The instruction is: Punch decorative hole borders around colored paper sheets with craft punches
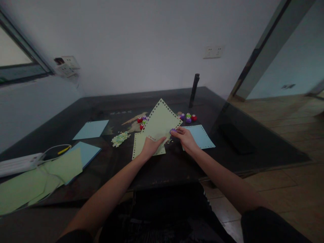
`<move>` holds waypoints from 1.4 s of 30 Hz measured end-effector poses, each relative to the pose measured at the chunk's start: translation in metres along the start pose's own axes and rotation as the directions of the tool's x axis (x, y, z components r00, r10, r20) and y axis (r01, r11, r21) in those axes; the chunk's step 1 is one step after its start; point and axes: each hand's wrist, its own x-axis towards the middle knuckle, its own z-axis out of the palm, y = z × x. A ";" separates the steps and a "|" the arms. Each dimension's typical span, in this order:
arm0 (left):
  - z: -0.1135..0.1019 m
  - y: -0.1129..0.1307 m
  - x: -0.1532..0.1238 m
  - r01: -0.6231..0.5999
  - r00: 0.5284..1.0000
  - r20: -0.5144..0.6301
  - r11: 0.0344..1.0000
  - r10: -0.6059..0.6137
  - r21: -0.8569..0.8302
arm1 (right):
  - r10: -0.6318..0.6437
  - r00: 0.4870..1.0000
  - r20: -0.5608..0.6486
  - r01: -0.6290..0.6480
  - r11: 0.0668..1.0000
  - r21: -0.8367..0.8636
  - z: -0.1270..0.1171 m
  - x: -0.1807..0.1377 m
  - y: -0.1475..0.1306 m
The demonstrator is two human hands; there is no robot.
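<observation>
My left hand (152, 145) grips the lower edge of a pale green paper sheet (162, 118), held up and tilted. Punched holes run along its upper edges. In my right hand (186, 137), fingers closed, is a small purple craft punch (173, 131) at the sheet's right edge. Beneath lies another punched green sheet (138, 146), partly covered by the raised one. A light blue sheet (199, 135) with a punched border rests beside my right hand. Several small red, green and purple punches (188, 119) stand behind, and more punches (139, 119) are partly hidden left of the raised sheet.
Punched paper bits (120, 138) are heaped on the dark table (113, 168). Blue sheet (91, 129) and a stack of green paper (58, 168) lie left, near a white power strip (20, 164) with cables. A black upright object (194, 90) stands at the back.
</observation>
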 end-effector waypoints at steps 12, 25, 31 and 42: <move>0.004 -0.002 -0.002 0.002 1.000 -0.017 1.000 -0.002 -0.005 | 0.008 1.000 -0.001 -0.008 1.000 0.027 0.002 0.000 -0.003; 0.007 0.001 -0.008 0.038 0.993 0.119 0.997 -0.030 -0.063 | 0.001 0.999 0.039 -0.003 0.999 0.053 -0.002 0.003 -0.008; 0.005 -0.004 -0.004 0.079 0.991 0.114 0.994 -0.070 -0.073 | 0.035 0.997 0.071 -0.040 0.996 0.079 -0.002 0.004 -0.006; -0.004 0.000 0.004 0.032 0.999 -0.010 0.999 -0.032 -0.031 | 0.119 0.985 0.127 -0.121 0.993 0.008 -0.008 0.005 -0.003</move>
